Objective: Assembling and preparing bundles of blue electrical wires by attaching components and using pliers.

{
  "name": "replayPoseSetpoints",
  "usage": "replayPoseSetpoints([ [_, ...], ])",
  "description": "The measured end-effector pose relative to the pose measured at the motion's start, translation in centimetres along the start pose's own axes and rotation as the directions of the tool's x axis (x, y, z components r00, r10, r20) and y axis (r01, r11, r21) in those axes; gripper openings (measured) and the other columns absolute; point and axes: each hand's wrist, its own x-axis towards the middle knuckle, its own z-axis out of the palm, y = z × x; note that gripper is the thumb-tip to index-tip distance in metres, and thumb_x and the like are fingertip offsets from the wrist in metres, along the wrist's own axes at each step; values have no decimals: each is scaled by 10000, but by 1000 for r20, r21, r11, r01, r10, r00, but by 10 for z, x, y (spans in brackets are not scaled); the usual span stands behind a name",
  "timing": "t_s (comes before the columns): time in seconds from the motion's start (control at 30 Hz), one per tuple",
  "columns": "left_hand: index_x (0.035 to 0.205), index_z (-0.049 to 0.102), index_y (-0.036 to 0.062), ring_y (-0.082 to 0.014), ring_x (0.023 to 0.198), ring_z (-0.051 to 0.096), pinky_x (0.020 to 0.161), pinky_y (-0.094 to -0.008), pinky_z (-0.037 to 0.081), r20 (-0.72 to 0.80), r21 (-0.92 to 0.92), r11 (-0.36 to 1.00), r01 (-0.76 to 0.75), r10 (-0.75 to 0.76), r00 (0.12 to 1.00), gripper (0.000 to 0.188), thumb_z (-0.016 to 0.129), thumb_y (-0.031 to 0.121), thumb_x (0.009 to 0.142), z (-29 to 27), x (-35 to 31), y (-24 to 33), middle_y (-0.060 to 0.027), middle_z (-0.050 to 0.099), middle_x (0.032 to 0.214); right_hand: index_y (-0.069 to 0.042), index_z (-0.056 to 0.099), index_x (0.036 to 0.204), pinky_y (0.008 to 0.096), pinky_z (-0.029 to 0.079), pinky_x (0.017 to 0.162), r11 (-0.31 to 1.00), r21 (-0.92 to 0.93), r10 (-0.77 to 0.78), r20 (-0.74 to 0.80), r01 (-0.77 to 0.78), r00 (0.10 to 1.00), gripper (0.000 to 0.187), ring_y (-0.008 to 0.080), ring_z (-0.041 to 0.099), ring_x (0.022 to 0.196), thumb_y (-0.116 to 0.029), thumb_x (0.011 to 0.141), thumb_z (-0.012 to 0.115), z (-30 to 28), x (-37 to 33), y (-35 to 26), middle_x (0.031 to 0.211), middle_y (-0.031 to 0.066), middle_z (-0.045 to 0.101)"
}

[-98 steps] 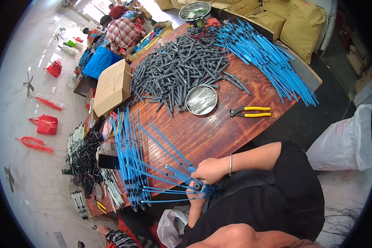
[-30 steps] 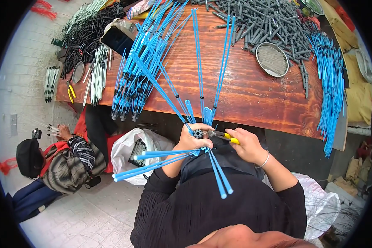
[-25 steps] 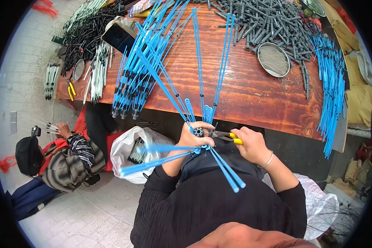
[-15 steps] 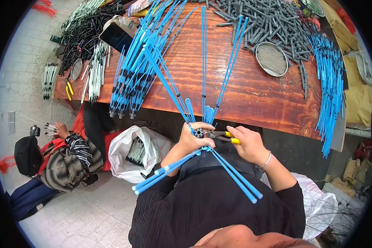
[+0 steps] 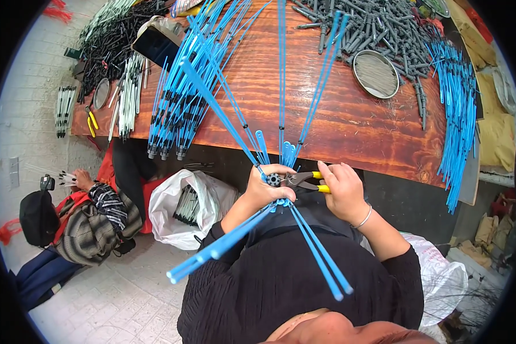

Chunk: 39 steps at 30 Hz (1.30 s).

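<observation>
My left hand (image 5: 264, 188) is wrapped round a dark, round hub (image 5: 274, 180) whose face shows a ring of small holes. Several long blue rods (image 5: 321, 255) fan out from it, some over the table and some back across my lap. Pliers (image 5: 304, 179) with yellow grips are in my right hand (image 5: 344, 189), handles spread and jaws beside the hub. A thin wire appears between hub and jaws, too small to make out fully. Light-blue tabs (image 5: 288, 153) stick out beyond my left fingers.
Bundled blue rods (image 5: 183, 103) lie on the wooden table (image 5: 361, 137), with more blue rods (image 5: 457, 126) at right. Grey stems (image 5: 361, 28) surround a dish of pins (image 5: 375, 74). At left are a phone (image 5: 157, 46), pliers (image 5: 92, 121), a white bag (image 5: 183, 212) and a seated person (image 5: 92, 212).
The pliers' handles have spread wider. The blue rods have swung slightly, with their near ends reaching lower. My left hand keeps its hold on the hub.
</observation>
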Motion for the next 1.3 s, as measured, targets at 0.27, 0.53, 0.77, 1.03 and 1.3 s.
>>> replayPoseSetpoints([
  [0.27, 866, 656, -41, -95, 591, 583, 542, -221, 445, -8, -20, 997, -76, 76, 997, 650, 816, 472, 500, 2, 1, -2, -52, 642, 683, -11, 538, 1049, 368, 440, 656, 999, -37, 31, 61, -29, 998, 454, 283, 536, 733, -58, 605, 621, -6, 0, -2, 786, 101, 513],
  [0.53, 835, 654, -13, -84, 559, 564, 527, -213, 435, 218, -21, 995, -99, 101, 971, 514, 878, 265, 466, -10, 13, -10, -39, 614, 641, -18, 540, 973, 337, 444, 557, 165, 229, -311, 935, -959, 170, 352, 232, 560, 616, -144, 677, 683, -14, 4, 28, 733, 74, 539],
  [0.77, 730, 641, -12, -111, 509, 570, 468, -235, 419, 151, 26, 968, -250, 243, 958, 483, 879, 297, 446, -9, 17, -21, -54, 595, 588, -8, 517, 967, 264, 433, 436, 890, 396, 12, 478, -228, 878, 345, 139, 538, 468, -256, 783, 671, -34, -2, 7, 697, 92, 592],
  [1.03, 705, 631, -7, -122, 499, 566, 464, -226, 417, 265, 58, 969, -242, 218, 939, 662, 793, 583, 450, -8, 22, -8, -50, 592, 583, -17, 518, 1009, 263, 414, 428, 121, 355, -260, 912, -927, 316, 353, 140, 533, 478, -275, 808, 649, -27, -6, 17, 722, 90, 593],
  [1.3, 660, 601, 10, -112, 479, 555, 455, -223, 411, 223, -39, 974, -225, 228, 948, 603, 809, 547, 483, 2, 26, -15, -34, 579, 562, -12, 516, 934, 259, 444, 424, -159, 231, -427, 861, -960, 278, 351, 152, 546, 465, -329, 827, 623, -11, -22, 35, 698, 96, 585],
])
